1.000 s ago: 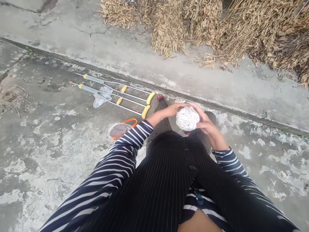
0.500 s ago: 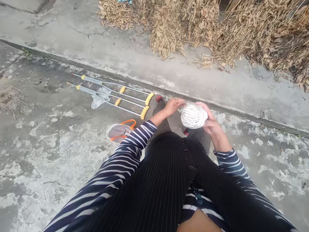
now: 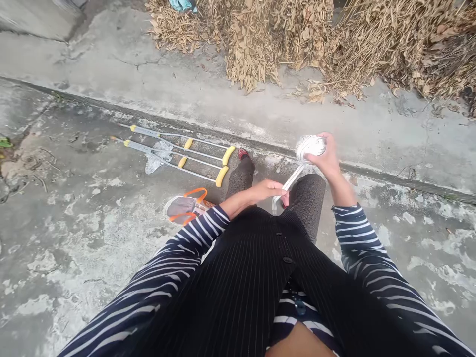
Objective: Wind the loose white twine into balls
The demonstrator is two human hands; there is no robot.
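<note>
My right hand is wrapped round a ball of white cord, held out to the front right. From the ball a white strand runs down and to the left. My left hand pinches this strand between thumb and fingers, above the gap between my knees. A short end of the strand hangs below the left hand. The ball's right side is covered by my right fingers.
Two grey crutches with yellow pads lie on the concrete to the left, over a crumpled clear plastic sheet. Nearer is a bag with orange handles. A low concrete ledge crosses ahead, with dry plant stalks on it.
My right hand has moved the ball up and away, while my left hand has come down toward my body. A length of strand now stretches between them.
</note>
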